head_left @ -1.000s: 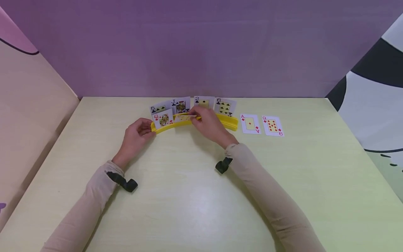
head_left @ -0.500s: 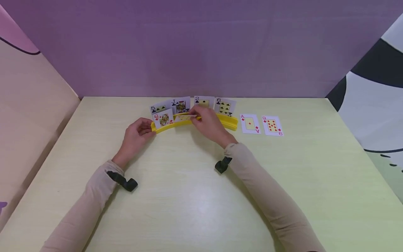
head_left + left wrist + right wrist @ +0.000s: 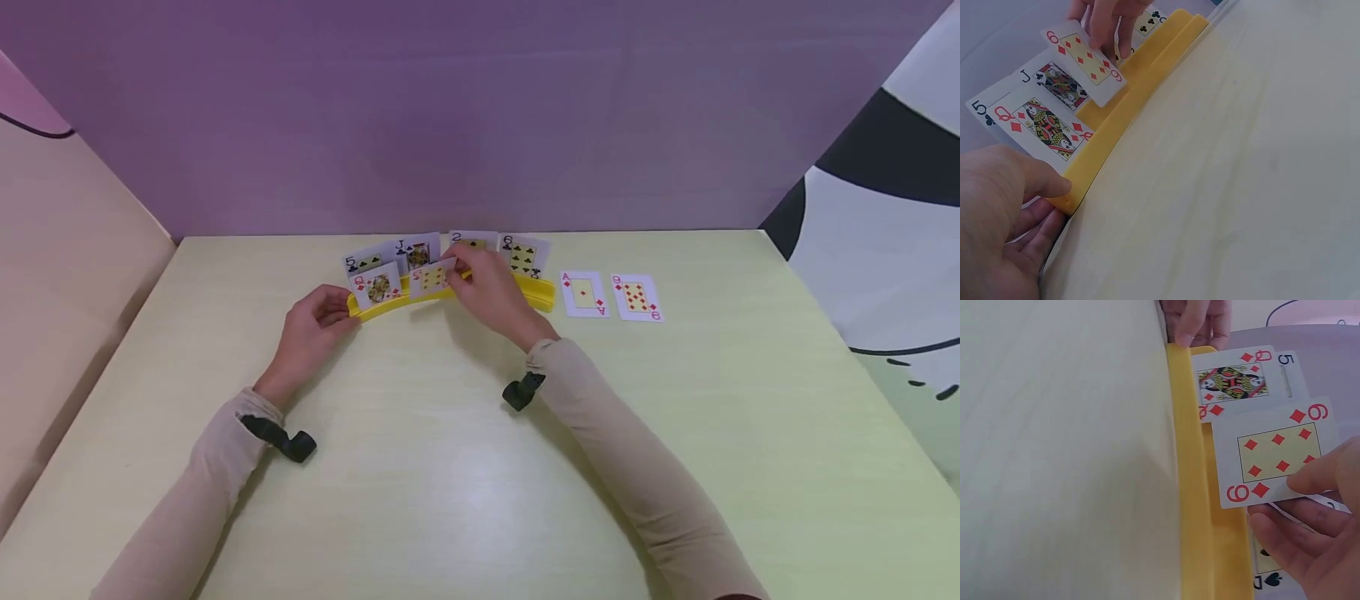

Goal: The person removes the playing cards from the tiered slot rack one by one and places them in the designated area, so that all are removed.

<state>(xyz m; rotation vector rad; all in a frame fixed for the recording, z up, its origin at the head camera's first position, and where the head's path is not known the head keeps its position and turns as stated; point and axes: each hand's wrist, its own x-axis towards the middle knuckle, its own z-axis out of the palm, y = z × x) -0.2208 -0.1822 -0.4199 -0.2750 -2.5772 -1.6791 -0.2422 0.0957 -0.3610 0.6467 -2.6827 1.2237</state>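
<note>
A curved yellow card holder (image 3: pixel 537 293) stands near the table's far edge. My left hand (image 3: pixel 303 337) grips its left end, thumb (image 3: pixel 1047 178) in front and fingers beneath and behind. My right hand (image 3: pixel 495 293) pinches the six of diamonds (image 3: pixel 1275 450) by one edge, tilted just over the front slot; whether its lower edge touches the holder I cannot tell. The queen of diamonds (image 3: pixel 377 287) stands in the front slot at the left. Behind it rise the five of clubs (image 3: pixel 366 259), jack of clubs (image 3: pixel 417 252), two of spades (image 3: pixel 472 239) and six of clubs (image 3: pixel 522 255).
The ace of diamonds (image 3: pixel 583 293) and nine of diamonds (image 3: pixel 637 297) lie face up on the pale table (image 3: pixel 420 500), right of the holder. A purple panel (image 3: pixel 465 117) rises behind the far edge, with side panels to the left and right.
The six of diamonds has turned from nearly flat to more upright, showing its face towards me. My left hand keeps its grip on the holder. The head view has shifted slightly.
</note>
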